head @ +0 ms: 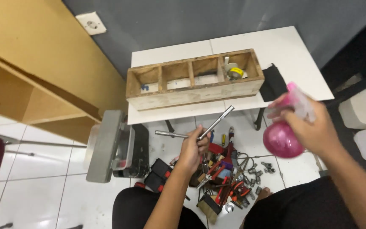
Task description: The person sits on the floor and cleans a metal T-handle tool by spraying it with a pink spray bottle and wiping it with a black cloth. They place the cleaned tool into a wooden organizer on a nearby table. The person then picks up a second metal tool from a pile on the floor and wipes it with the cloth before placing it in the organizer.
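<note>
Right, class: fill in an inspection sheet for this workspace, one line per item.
Surface: white table carrying a wooden four-compartment box and a black cloth.
Job's things: L-shaped metal wrench; pink spray bottle.
Clutter: heap of hand tools on the white tiled floor, with a brush.
Grippers: left hand grips the wrench; right hand holds the bottle.
Cables: nothing seen.
Surroundings: grey wall, wall socket, wooden shelving, open grey case.
</note>
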